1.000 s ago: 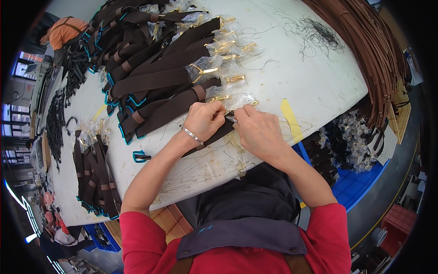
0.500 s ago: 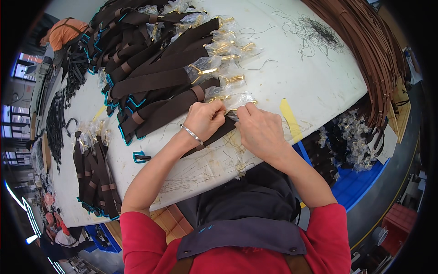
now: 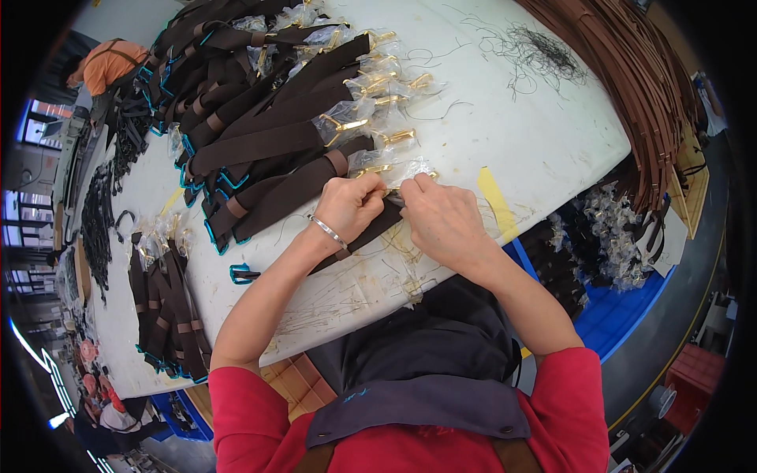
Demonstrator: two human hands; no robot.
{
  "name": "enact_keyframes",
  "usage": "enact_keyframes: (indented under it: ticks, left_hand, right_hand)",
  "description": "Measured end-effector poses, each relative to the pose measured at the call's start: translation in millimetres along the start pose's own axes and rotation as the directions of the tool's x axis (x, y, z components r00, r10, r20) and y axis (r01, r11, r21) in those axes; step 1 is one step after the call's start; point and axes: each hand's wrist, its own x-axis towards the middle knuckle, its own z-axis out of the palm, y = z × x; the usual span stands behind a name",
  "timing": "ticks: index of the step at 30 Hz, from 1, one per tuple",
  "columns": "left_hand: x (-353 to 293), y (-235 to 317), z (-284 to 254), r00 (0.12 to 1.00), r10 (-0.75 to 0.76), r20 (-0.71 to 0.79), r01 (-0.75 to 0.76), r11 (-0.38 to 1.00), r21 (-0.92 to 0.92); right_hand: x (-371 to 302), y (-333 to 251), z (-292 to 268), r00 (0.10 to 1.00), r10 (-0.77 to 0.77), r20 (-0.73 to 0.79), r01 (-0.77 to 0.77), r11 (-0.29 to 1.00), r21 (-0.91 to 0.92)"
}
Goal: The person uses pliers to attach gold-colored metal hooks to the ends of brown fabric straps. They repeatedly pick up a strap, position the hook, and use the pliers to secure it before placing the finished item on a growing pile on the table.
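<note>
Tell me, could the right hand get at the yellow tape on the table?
Probably yes: the yellow tape lies on the white table just right of the right hand, with nothing bulky visible between them. That hand seems busy at the dark strap, so it may need freeing first.

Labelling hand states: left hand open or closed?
Closed: the left hand is curled like a fist by the dark strap. Can't tell what, if anything, it pinches.

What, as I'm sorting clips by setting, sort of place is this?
Likely a strap-making workshop: heaped dark brown straps, a bundle of long brown strips and a tangle of dark thread.
</note>
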Motion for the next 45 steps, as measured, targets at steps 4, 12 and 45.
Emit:
enact_keyframes:
  ticks: [4,12,45]
  left_hand:
    - [1.1,2.2,-2.9,1.0,-0.007,0.022,0.006,0.999,0.04]
    - [36.1,36.2,-16.2,0.891,-0.333,0.308,0.388,0.912,-0.135]
    - [4.6,19.3,-11.5,0.859,0.155,0.488,-0.284,0.937,0.202]
  right_hand:
    - [-8.1,4.7,-3.1,0.998,0.057,-0.041,-0.051,0.989,0.14]
    - [-39.0,14.2,-30.6,0.985,0.147,0.085,-0.165,0.947,0.277]
    - [-37.7,3.3,-15.2,0.999,0.05,-0.007,-0.048,0.986,0.161]
